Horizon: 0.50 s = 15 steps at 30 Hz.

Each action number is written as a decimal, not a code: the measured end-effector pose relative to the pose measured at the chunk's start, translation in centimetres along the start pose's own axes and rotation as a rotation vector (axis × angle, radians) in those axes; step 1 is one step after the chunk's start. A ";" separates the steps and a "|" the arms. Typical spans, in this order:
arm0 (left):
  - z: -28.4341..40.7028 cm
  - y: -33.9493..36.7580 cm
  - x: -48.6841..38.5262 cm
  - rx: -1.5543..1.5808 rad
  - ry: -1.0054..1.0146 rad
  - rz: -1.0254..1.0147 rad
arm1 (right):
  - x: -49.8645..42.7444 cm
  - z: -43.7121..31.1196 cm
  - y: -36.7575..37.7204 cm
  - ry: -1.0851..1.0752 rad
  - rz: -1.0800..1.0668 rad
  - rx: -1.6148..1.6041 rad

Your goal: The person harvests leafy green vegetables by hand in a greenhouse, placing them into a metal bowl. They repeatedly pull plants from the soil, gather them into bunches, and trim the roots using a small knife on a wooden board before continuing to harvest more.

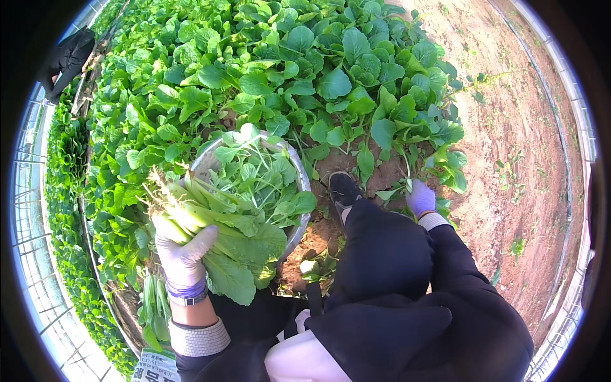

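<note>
My left hand [184, 250], in a thin purple glove, grips a bunch of leafy greens [238, 238]. Pale stalks and soil-covered roots stick out of the bunch at upper left, while its broad leaves hang to the lower right. Partly behind this bunch stands a round metal basin [301, 179], with loose small greens [258, 174] inside. At the bed's near right edge, my gloved right hand [421, 198] is closed around the pale stem of a leafy plant [407, 164]. Its fingers are partly hidden.
Dense rows of leafy greens [296, 71] fill the ground ahead. Bare soil [496, 157] with a thin hose [549, 95] lies right. My shoe [344, 188] rests by the basin. Cut greens [155, 305] and a printed sack [155, 366] lie lower left. Another person [71, 59] bends at far left.
</note>
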<state>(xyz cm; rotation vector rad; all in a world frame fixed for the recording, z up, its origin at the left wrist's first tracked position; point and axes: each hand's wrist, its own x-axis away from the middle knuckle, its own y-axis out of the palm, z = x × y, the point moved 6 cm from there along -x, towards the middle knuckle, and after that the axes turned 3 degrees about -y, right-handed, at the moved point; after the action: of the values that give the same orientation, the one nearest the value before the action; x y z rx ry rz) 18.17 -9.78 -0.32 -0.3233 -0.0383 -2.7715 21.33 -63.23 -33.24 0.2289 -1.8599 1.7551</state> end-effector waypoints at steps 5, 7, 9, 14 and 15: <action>1.4 -1.1 2.0 0.030 0.105 0.006 | 1.2 3.7 -3.3 0.177 0.103 -0.474; 1.3 -1.8 3.0 0.119 0.116 -0.016 | 0.8 -0.6 -7.4 -0.106 0.143 -0.952; 1.3 -2.5 3.6 0.198 0.090 -0.058 | 0.9 -6.8 -12.1 -0.217 -0.027 -1.416; 1.0 -3.5 4.3 0.264 0.037 -0.142 | 8.6 -23.3 -25.3 -0.758 -0.274 -1.150; 1.0 -3.8 4.4 0.230 0.039 -0.135 | 10.0 -25.9 -27.2 -0.775 -0.230 -1.102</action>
<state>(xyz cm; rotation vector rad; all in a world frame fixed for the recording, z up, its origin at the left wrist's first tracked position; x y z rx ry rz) 13.05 -7.67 1.74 -0.2133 -0.3792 -2.8667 33.70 -39.26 -5.20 0.6890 -2.8791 0.2796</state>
